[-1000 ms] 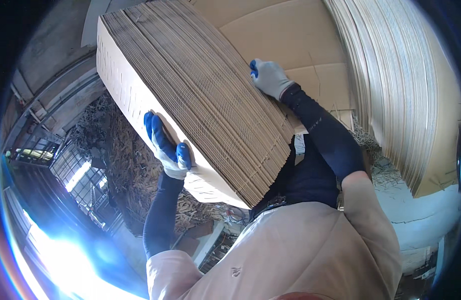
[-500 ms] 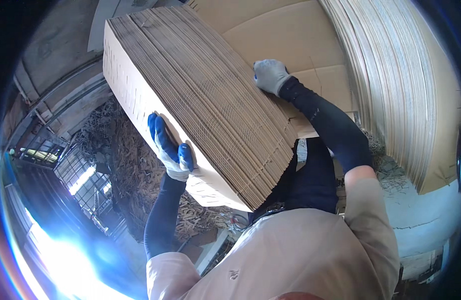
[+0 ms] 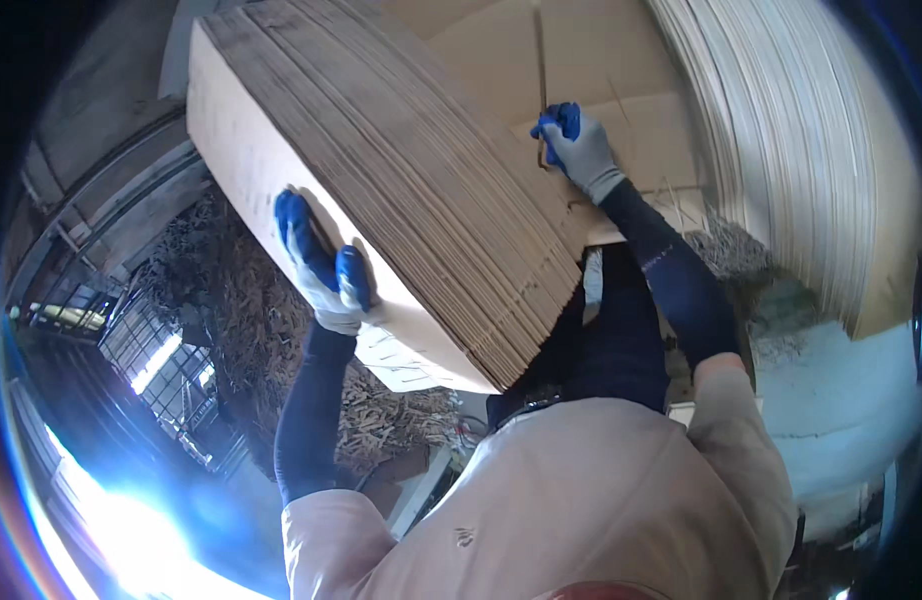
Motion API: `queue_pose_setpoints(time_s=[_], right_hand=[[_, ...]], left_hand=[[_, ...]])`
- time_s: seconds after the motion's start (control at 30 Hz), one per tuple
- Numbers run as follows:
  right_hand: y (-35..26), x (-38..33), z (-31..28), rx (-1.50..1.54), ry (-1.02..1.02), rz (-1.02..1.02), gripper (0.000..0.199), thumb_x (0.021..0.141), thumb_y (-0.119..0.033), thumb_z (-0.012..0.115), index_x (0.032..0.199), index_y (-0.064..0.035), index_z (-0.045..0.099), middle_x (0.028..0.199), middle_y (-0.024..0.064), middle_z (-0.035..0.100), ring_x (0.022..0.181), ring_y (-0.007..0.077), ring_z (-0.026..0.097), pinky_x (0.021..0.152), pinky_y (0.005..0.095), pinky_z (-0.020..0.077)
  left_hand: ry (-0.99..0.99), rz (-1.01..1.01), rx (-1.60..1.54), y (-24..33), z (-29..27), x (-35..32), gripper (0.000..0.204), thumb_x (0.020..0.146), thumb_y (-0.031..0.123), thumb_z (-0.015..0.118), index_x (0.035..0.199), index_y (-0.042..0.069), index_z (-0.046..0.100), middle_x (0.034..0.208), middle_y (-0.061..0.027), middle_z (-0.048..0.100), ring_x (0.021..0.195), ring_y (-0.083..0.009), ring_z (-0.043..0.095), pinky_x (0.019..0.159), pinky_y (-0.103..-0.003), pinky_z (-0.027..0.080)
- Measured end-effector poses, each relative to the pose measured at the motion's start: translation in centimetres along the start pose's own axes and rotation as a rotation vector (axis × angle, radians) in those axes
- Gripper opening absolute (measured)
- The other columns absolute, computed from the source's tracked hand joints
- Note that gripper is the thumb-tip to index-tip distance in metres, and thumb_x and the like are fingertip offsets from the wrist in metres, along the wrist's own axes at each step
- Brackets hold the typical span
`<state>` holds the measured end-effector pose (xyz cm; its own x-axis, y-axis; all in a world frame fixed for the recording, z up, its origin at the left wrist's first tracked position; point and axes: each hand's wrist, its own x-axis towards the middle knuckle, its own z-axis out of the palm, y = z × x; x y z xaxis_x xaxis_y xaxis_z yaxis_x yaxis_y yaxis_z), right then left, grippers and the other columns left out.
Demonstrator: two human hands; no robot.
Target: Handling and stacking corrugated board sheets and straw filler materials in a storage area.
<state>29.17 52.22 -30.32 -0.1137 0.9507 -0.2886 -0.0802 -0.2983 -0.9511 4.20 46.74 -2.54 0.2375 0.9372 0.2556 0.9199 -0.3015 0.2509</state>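
A thick stack of brown cardboard sheets leans in front of me, its layered edges facing up. My left hand, in a grey glove with blue fingertips, lies open against the smooth outer face of the stack's left side. To the right of the stack, my right hand, in the same kind of glove, is closed around a thin brown cardboard strip. The strip stands out from the fingers on the far side, and a short end shows below them.
A second tall stack of cardboard sheets rises on the right. Behind my right hand is a large flat cardboard sheet. Heaps of scrap strips cover the floor at the left, with more shreds at the right. Glare comes from the lower left.
My right hand has moved away from the stack's edge, slightly right and farther out, and the strip now shows in it. The left hand and stack have shifted slightly up and left in view.
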Motion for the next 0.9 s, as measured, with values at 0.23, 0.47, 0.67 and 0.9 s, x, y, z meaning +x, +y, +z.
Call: queue_pose_setpoints(time_s=[0.23, 0.47, 0.67, 0.9], right_hand=[[-1.3, -0.6, -2.1, 0.15, 0.19, -0.02, 0.011, 0.09, -0.012, 0.06, 0.094, -0.0017, 0.062, 0.075, 0.0075, 0.071, 0.058, 0.0116, 0.064, 0.052, 0.0269, 0.051], [-1.6, -6.7, -5.4, 0.225, 0.396, -0.196, 0.02, 0.088, 0.002, 0.055, 0.107, -0.0016, 0.058, 0.084, 0.008, 0.07, 0.065, 0.0102, 0.063, 0.06, 0.0242, 0.0514], [-5.9, -12.5, -9.6, 0.135, 0.423, -0.301, 0.03, 0.086, 0.009, 0.056, 0.115, 0.0007, 0.056, 0.089, 0.0085, 0.068, 0.071, 0.01, 0.063, 0.064, 0.0222, 0.0507], [-0.9, -25.1, -17.7, -0.44, 0.366, -0.029, 0.034, 0.083, 0.0, 0.065, 0.117, -0.0001, 0.06, 0.103, 0.0148, 0.067, 0.092, 0.0194, 0.068, 0.077, 0.0305, 0.0553]], left_hand=[[0.029, 0.005, -0.017, 0.3, 0.2, -0.7, 0.066, 0.093, 0.039, 0.048, 0.141, -0.005, 0.039, 0.144, -0.0247, 0.043, 0.135, -0.041, 0.039, 0.113, -0.051, 0.028], [0.035, 0.064, -0.026, 0.8, 0.1, -0.6, 0.054, 0.099, 0.033, 0.045, 0.141, -0.002, 0.04, 0.143, -0.023, 0.043, 0.133, -0.0383, 0.04, 0.113, -0.05, 0.027], [0.036, 0.025, -0.038, 0.7, 0.2, -0.9, 0.054, 0.099, 0.032, 0.048, 0.138, -0.005, 0.042, 0.142, -0.0236, 0.044, 0.132, -0.0375, 0.042, 0.112, -0.048, 0.028], [0.075, 0.023, -0.045, 0.7, 0.3, -1.5, 0.054, 0.099, 0.031, 0.049, 0.138, -0.006, 0.044, 0.141, -0.0223, 0.046, 0.131, -0.0345, 0.044, 0.112, -0.045, 0.029]])
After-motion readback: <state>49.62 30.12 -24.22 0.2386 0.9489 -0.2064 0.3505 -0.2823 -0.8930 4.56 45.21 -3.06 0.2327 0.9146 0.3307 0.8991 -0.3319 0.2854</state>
